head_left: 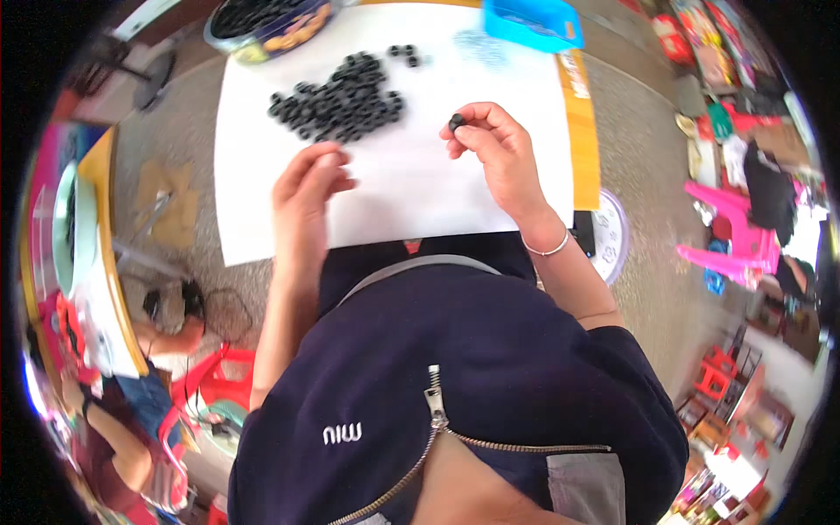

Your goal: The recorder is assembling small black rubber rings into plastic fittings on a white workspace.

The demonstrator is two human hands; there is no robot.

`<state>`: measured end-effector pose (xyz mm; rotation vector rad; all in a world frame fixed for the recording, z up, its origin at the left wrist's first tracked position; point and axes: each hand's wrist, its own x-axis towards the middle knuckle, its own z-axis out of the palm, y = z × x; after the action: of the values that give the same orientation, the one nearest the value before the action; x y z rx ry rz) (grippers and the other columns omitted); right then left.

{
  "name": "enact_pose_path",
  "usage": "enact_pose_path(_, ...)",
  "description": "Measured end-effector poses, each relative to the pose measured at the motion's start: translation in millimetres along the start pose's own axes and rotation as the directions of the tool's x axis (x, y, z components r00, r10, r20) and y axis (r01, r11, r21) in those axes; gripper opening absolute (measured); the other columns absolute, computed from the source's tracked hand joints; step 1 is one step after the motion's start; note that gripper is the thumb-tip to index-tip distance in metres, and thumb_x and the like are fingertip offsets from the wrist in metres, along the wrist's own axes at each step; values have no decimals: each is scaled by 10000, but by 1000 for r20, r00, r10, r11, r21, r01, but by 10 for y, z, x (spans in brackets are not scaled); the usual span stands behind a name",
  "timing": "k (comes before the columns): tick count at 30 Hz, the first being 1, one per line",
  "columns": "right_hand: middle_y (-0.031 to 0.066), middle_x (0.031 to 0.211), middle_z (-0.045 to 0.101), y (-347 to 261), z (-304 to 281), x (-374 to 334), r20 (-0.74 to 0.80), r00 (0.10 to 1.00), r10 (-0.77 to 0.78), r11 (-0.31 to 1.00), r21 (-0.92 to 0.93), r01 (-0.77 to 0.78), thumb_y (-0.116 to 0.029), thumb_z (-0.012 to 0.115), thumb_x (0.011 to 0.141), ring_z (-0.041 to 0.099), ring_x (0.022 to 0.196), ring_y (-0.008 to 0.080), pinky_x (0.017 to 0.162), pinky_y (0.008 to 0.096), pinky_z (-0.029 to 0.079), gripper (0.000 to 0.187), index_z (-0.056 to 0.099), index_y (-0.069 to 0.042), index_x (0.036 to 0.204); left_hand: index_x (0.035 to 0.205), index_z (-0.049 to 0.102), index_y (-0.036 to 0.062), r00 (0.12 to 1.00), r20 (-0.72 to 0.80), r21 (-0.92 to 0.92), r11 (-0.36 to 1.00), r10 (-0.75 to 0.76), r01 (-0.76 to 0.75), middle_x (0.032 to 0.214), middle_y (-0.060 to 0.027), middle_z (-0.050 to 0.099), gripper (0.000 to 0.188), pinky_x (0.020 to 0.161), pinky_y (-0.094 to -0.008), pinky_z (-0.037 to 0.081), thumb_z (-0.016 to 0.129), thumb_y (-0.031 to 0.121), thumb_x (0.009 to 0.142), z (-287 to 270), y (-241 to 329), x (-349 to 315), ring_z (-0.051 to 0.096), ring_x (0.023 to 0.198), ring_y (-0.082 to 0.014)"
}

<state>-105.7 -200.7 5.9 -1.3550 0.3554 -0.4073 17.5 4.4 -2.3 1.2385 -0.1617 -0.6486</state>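
Over the white sheet on the table, my right hand (pixel 499 153) pinches a small round black part (pixel 457 122) between thumb and fingertips. My left hand (pixel 311 182) is closed, its fingers curled together at the near edge of a heap of small black parts (pixel 337 101). Whatever it may hold is hidden behind the fingers. A few more black parts (pixel 405 54) lie apart from the heap, on its far right side. Small clear or pale blue pieces (pixel 481 48) are scattered beyond my right hand.
At the far left stands a clear tub (pixel 271 39) holding many black parts. A blue tray (pixel 534 26) sits at the far right. A white and purple round stool (pixel 611 236) is beside the table. Another person's arm (pixel 118 437) shows at lower left, near a red chair (pixel 219 381).
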Motion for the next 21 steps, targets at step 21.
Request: enact_pose_path(21,181,863,565,32,-1874,-167,-44,994,-105,-90,-995,-53,-102,488,885,566,830,381,690,471,448,91,466,-23,925,1251,471,-56,958,-270,815,553,95,174,1157,-205,576,641,920,-352,407,573,450,872,-1214,231,582,558,1044,-275)
